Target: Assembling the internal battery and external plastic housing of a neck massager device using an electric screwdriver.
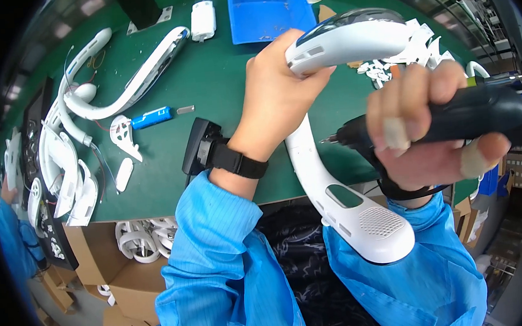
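Note:
My left hand (277,91) is closed round the bend of a white neck fan (353,42), which has a shiny dark panel at its upper end. The fan's lower arm, with an oval slot and a dotted grille, hangs down over my right sleeve. In my right hand (404,118) lies a black electric screwdriver (478,118), held level. Its bit points left toward the fan's lower arm, apart from it. Finger covers or tape wrap some of my right fingers. A black wrist device (202,149) is strapped to my left wrist.
White curved fan shells (67,160) with loose wires lie at the left, near a blue cylindrical battery (152,117). A blue bin (270,9) stands at the back. Small white parts (376,73) are heaped at the right. Below the table edge, a cardboard box (96,252) holds white parts.

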### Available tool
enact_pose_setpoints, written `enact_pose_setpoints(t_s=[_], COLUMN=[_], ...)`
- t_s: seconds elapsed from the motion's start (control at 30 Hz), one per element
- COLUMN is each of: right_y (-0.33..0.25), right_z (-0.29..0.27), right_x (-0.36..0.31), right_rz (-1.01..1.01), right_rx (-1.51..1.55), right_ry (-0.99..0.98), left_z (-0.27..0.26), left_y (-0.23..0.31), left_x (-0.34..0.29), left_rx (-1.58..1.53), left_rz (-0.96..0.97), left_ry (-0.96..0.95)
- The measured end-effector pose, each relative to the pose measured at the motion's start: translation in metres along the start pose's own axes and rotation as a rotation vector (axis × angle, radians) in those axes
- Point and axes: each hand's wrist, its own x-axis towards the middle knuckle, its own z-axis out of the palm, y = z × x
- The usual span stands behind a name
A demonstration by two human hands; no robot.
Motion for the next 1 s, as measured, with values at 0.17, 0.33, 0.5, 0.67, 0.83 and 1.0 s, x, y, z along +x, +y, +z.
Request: enact_pose_setpoints(t_s=[0.17,0.33,0.5,0.67,0.83,1.0], right_y=[-0.037,-0.034,-0.028,-0.046,-0.067,-0.071], right_z=[-0.038,-0.025,-0.019,-0.019,-0.033,-0.039], right_x=[0.019,0.040,0.043,0.039,0.021,0.006], right_rz=[-0.118,-0.215,-0.214,-0.291,-0.339,-0.255], right_rx=[-0.133,-0.154,-0.170,-0.162,-0.244,-0.354], right_ry=[0.052,0.417,0.467,0.459,0.516,0.624], left_z=[-0.002,-0.009,0.001,-0.004,-0.009,-0.017], left_y=[0.015,0.018,0.022,0.021,0.021,0.018], left_x=[-0.003,-0.004,-0.007,-0.006,0.015,0.040], left_rx=[0.209,0.039,0.173,0.204,0.288,0.218], left_rz=[0.052,0.031,0.209,0.168,0.151,0.054], left_ry=[-0.073,-0.269,-0.185,-0.188,0.056,0.195])
